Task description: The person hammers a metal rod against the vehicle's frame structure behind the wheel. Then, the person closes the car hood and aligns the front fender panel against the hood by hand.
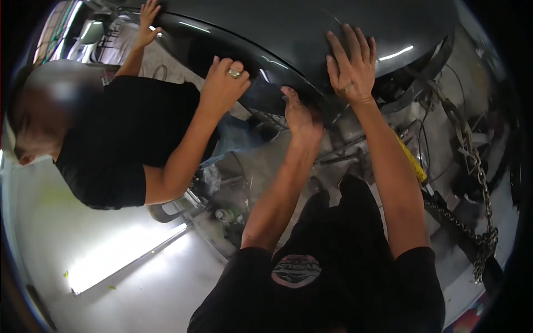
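Observation:
A dark car hood (pixel 266 22) spans the top of the view, with a glossy black fender (pixel 222 47) along its edge. My right hand (pixel 354 69) lies flat on the hood near its front corner, fingers stretched out. At the fender's front end is my left hand (pixel 303 116); its thumb rests on the outer face, and the other fingers are hidden around the edge. A narrow seam runs between hood and fender. Below my right hand, a dark opening shows at the car's front.
A co-worker (pixel 122 133) leans in at left, with a ringed hand (pixel 225 83) on the fender and another hand (pixel 147 25) farther along. A metal chain (pixel 480 172) hangs at right by a yellow tool (pixel 411 158). A lit tube lamp (pixel 130 258) is at lower left.

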Available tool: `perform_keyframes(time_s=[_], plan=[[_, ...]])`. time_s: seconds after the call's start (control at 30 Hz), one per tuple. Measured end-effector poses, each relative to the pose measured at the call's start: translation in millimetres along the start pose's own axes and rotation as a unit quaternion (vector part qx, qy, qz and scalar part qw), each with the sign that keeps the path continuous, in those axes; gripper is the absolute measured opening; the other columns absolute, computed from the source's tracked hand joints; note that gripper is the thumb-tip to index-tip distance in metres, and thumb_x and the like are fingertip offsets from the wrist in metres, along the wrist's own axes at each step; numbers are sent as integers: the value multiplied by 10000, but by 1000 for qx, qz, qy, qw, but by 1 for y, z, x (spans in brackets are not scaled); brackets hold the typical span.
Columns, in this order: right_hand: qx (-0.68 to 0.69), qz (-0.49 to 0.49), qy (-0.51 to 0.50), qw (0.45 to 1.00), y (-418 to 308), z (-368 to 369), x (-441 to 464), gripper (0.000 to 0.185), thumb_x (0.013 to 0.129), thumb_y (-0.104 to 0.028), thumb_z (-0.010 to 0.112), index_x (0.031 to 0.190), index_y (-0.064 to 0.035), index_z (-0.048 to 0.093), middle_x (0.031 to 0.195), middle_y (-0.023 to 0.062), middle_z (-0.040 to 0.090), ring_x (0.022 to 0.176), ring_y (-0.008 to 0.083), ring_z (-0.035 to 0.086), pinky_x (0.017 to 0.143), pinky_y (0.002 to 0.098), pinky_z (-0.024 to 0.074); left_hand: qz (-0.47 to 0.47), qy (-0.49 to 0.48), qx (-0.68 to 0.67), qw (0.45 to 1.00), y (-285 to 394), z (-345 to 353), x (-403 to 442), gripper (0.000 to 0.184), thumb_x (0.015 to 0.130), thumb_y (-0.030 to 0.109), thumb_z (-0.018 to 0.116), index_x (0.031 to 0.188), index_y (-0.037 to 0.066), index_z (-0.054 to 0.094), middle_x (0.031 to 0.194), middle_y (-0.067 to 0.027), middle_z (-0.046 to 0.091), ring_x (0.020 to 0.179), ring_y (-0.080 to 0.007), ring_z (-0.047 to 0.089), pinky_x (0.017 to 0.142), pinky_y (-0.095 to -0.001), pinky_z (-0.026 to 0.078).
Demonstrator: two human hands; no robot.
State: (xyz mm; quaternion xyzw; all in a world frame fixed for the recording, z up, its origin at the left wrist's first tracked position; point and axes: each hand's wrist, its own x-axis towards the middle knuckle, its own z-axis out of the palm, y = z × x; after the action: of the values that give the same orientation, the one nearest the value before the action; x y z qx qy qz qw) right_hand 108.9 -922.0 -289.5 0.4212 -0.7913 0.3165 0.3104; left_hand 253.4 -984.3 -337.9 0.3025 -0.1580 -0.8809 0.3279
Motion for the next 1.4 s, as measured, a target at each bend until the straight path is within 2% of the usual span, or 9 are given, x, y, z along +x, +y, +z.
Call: perform_keyframes(time_s=[0.23, 0.5, 0.6, 0.8, 0.9, 1.0, 1.03, 1.27, 1.4], plan=[[-2, -5, 2, 1000, -1, -3, 3, 464, 933, -324, 608, 1389, -240, 611, 1477, 151, 502, 1381, 391, 454, 1175, 628, 287, -17, 16, 15, 1000, 14, 33, -27, 667, 1085, 542, 367, 1483, 9, 413, 1499, -166, 483, 1335, -310, 491, 1170, -435, 356], [47, -4, 27, 999, 2, -2, 4, 497, 951, -375, 602, 1416, -201, 580, 1486, 187, 476, 1388, 436, 426, 1140, 669, 297, -5, -63, 23, 998, 26, 16, -20, 590, 1083, 491, 416, 1455, 33, 434, 1461, -168, 510, 1346, -358, 493, 1142, -525, 394], [35, 54, 4, 998, -22, -20, 11, 517, 975, -332, 538, 1412, -57, 555, 1484, 282, 453, 1395, 497, 392, 1150, 688, 253, 25, -39, 22, 999, 19, 16, -12, 592, 1084, 496, 405, 1460, 41, 429, 1458, -170, 512, 1325, -365, 513, 1137, -534, 401], [-14, 60, -3, 998, -28, -15, 8, 553, 940, -329, 587, 1426, -68, 544, 1509, 254, 432, 1406, 485, 371, 1167, 670, 239, 26, -11, -32, 999, 10, 19, -6, 624, 1085, 508, 382, 1486, 32, 405, 1487, -171, 491, 1324, -365, 521, 1121, -522, 435], [-59, 42, 36, 997, -26, 6, -1, 512, 953, -384, 600, 1430, -197, 570, 1502, 194, 465, 1404, 444, 410, 1133, 696, 279, 16, 1, -25, 1000, 8, 15, 1, 635, 1084, 507, 391, 1501, 29, 394, 1499, -166, 482, 1336, -351, 514, 1105, -508, 455], [-35, 36, 48, 998, -24, 10, -3, 530, 960, -399, 593, 1449, -200, 553, 1518, 189, 457, 1416, 443, 399, 1131, 715, 261, 25, 15, 8, 1000, 13, 17, -2, 643, 1084, 507, 400, 1512, 27, 389, 1507, -159, 476, 1337, -344, 512, 1089, -495, 470], [-30, 52, -2, 998, -32, -10, 4, 570, 929, -320, 595, 1437, -70, 535, 1511, 253, 434, 1410, 481, 371, 1174, 662, 232, 26, 14, 23, 999, 14, 18, -4, 646, 1084, 507, 402, 1515, 27, 388, 1509, -156, 473, 1337, -342, 512, 1084, -491, 474], [-7, 64, 14, 998, -29, -5, -1, 581, 915, -307, 620, 1445, -85, 535, 1541, 227, 420, 1431, 468, 355, 1182, 652, 221, 0, 14, 3, 1000, 18, 20, -14, 623, 1084, 497, 414, 1502, 35, 403, 1481, -161, 490, 1320, -353, 524, 1095, -532, 449], [-15, 47, 37, 998, -19, 5, -1, 539, 966, -394, 585, 1469, -207, 535, 1531, 186, 448, 1437, 438, 377, 1151, 706, 246, -14, -49, -11, 999, 24, 8, -3, 530, 1090, 430, 439, 1454, 45, 436, 1433, -177, 507, 1308, -382, 515, 1105, -596, 428]])
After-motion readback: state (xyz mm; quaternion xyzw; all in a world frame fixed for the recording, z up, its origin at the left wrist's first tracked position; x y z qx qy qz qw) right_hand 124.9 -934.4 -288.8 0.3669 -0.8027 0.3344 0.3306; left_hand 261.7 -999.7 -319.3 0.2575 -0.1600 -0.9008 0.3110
